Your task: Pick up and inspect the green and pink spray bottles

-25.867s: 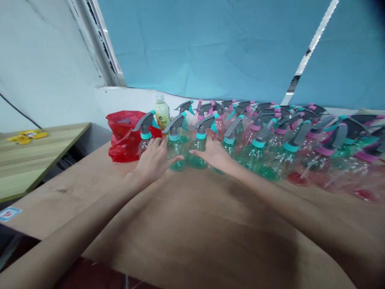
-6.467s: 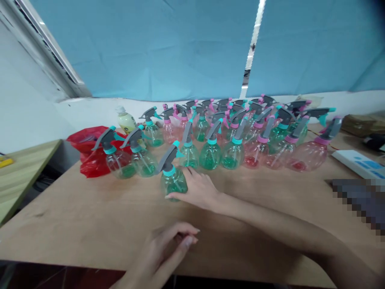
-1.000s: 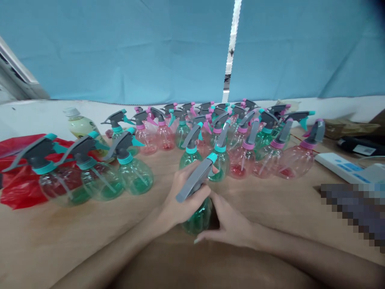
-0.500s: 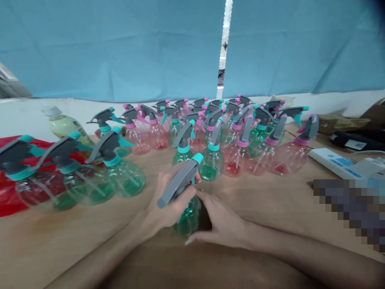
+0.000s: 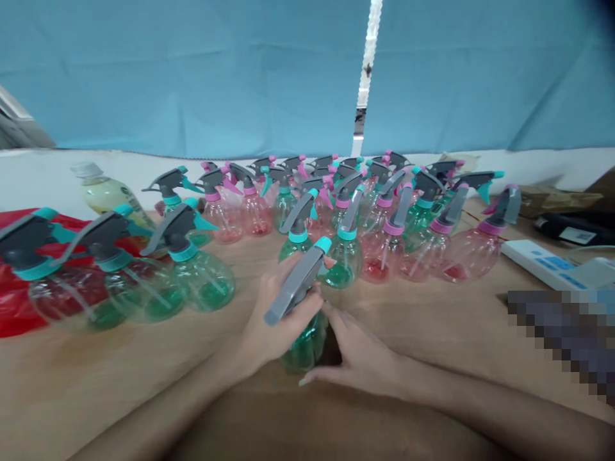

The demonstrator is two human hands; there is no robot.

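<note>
A green-tinted spray bottle with a grey trigger head and turquoise nozzle stands before me at the table's near middle. My left hand is closed round its neck, just under the trigger head. Curved about the lower right side of the body, my right hand has its fingers at the far side and its thumb at the front. The far fingertips are partly hidden by the bottle. Just beyond stand two more green spray bottles, one right behind the held one.
Several pink and green spray bottles crowd the back of the table. More green ones stand at left by a red plastic bag and a drink bottle. A white power strip lies at right.
The held spray bottle's head has shifted slightly right, with my left hand on it. My right hand keeps nearly the same place. The whole view has drifted a little.
</note>
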